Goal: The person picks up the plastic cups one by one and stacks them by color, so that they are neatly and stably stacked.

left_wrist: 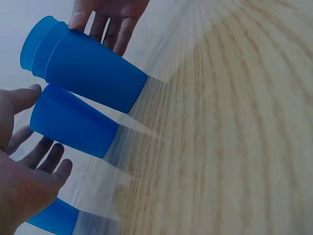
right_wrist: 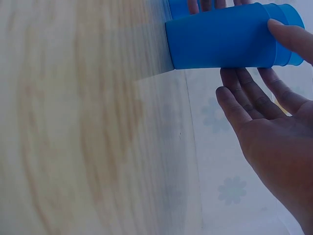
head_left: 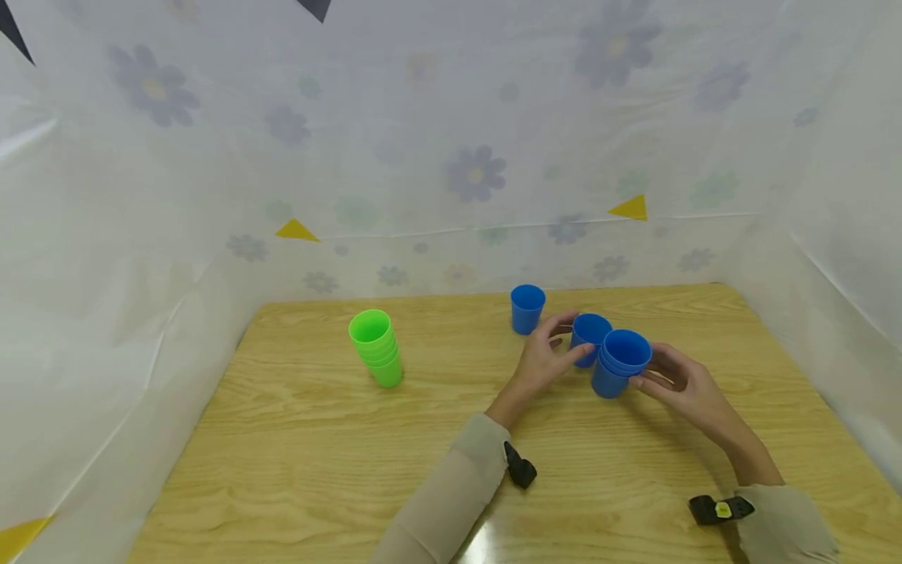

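A single blue cup [head_left: 590, 329] [left_wrist: 73, 122] stands upright on the wooden table [head_left: 317, 439]. My left hand [head_left: 557, 352] [left_wrist: 29, 181] is around it, thumb across its front and fingers behind. Right beside it stands a short stack of blue cups [head_left: 620, 362] [left_wrist: 88, 68] [right_wrist: 225, 36]. My right hand [head_left: 669, 380] [right_wrist: 264, 117] is at the stack's right side. Its thumb touches the rim, and its fingers are straight and apart from the wall. A third blue cup [head_left: 527, 308] [left_wrist: 54, 220] stands alone further back.
A stack of green cups [head_left: 376, 348] stands at the table's left middle. White flowered sheets wall in the table at the back and on both sides. Bare wood lies in front of my hands and between the green stack and the blue cups.
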